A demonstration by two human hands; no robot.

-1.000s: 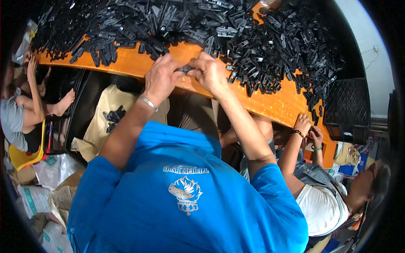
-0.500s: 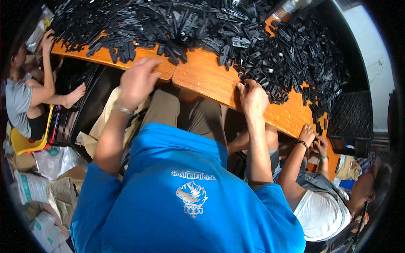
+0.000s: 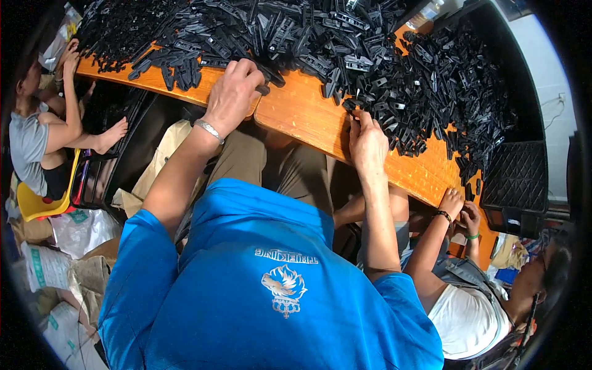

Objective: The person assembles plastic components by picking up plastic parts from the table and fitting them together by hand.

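A worker in a blue shirt (image 3: 246,290) sits at a wooden counter (image 3: 302,111), hands well apart over a mass of black parts. A second ago the two hands meet above the counter's near edge with one dark piece between them; now that pairing is broken, and each hand is at a heap of its own. The left hand (image 3: 233,92), a blur at left half a second ago, is now settled at upper centre, its fingers curled over the near edge of a heap of long black parts (image 3: 283,37). A dark piece (image 3: 264,90) shows beside its fingertips, though whether it is gripped cannot be told. The right hand (image 3: 369,145), right of centre, keeps its place from half a second ago, thumb and fingers drawn close at the edge of a heap of smaller black parts (image 3: 425,80). A small dark piece (image 3: 349,105) lies at its fingertips; the view does not settle whether they pinch it or merely touch it. The change appears to mark a break between one piece and another, with nothing joined between the hands. The piece they shared cannot be picked out among the others. At right, a co-worker's hands (image 3: 453,202) are at the counter's edge.
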